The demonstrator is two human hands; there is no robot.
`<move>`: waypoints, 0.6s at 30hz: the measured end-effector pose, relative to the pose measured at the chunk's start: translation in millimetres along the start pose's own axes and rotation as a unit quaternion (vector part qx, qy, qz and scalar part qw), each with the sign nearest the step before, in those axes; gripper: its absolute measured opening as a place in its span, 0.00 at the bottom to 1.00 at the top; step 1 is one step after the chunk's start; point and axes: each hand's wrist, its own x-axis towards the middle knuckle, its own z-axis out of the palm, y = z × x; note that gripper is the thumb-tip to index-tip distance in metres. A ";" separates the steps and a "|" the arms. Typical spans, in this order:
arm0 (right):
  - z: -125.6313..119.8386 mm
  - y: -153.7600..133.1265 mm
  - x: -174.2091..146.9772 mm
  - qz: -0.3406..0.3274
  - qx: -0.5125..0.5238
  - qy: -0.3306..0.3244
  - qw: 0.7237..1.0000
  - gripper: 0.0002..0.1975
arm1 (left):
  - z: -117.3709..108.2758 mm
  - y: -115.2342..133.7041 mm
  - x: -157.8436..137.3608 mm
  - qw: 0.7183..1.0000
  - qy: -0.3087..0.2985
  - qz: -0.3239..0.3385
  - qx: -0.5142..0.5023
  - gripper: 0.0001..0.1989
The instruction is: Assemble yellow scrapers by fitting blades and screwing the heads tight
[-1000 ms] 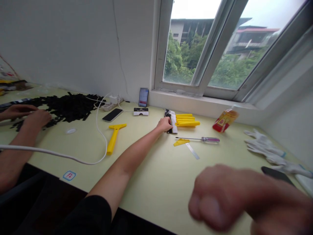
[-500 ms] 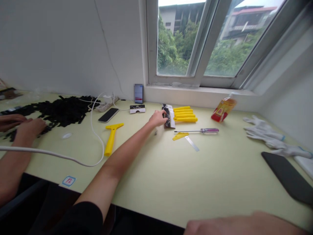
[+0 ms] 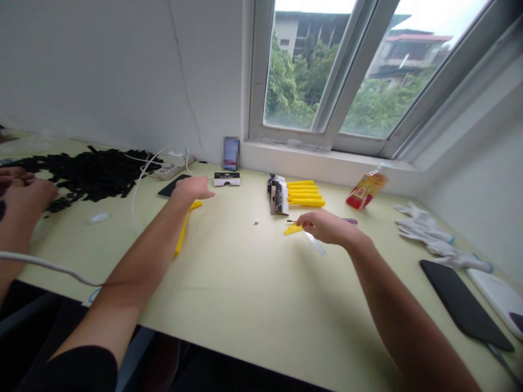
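My left hand [image 3: 195, 189] is held low over the head of a yellow scraper [image 3: 182, 237], its fingers loosely bent and partly hidden; no held thing shows. The scraper lies on the table, partly covered by my forearm. Over a small yellow plate [image 3: 291, 230] hovers my right hand [image 3: 324, 225], fingers curved with a small gap between them. Beneath that hand lie a thin metal blade [image 3: 316, 244] and a screwdriver [image 3: 351, 221], whose middle is covered. Small metal bits, perhaps screws [image 3: 256, 222], rest between my hands.
Several yellow-handled scrapers [image 3: 306, 201] with black-and-white card sleeves [image 3: 279, 198] lie near the window. Around them are a bottle [image 3: 366, 188], white gloves [image 3: 429, 231], a dark slab [image 3: 461, 302], a phone [image 3: 174, 187] and a black heap [image 3: 98, 177]. A co-worker's hands [image 3: 30, 196] are at left.
My left hand has left the sleeved scrapers and moved left to the single yellow scraper. My right hand has come up from the lower edge to the yellow plate and screwdriver.
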 end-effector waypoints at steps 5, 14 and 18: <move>40.1 21.4 7.1 0.036 -0.003 -0.014 0.999 0.17 | 5.3 -39.4 -3.9 0.996 -0.082 -0.033 -0.017 0.30; 53.6 16.2 20.2 0.017 -0.011 0.008 1.000 0.19 | 26.2 -29.9 0.7 0.981 -0.187 -0.001 -0.044 0.36; 53.6 19.4 20.3 0.027 0.000 0.010 1.000 0.18 | 15.0 -11.3 -1.6 0.982 -0.137 0.062 -0.111 0.31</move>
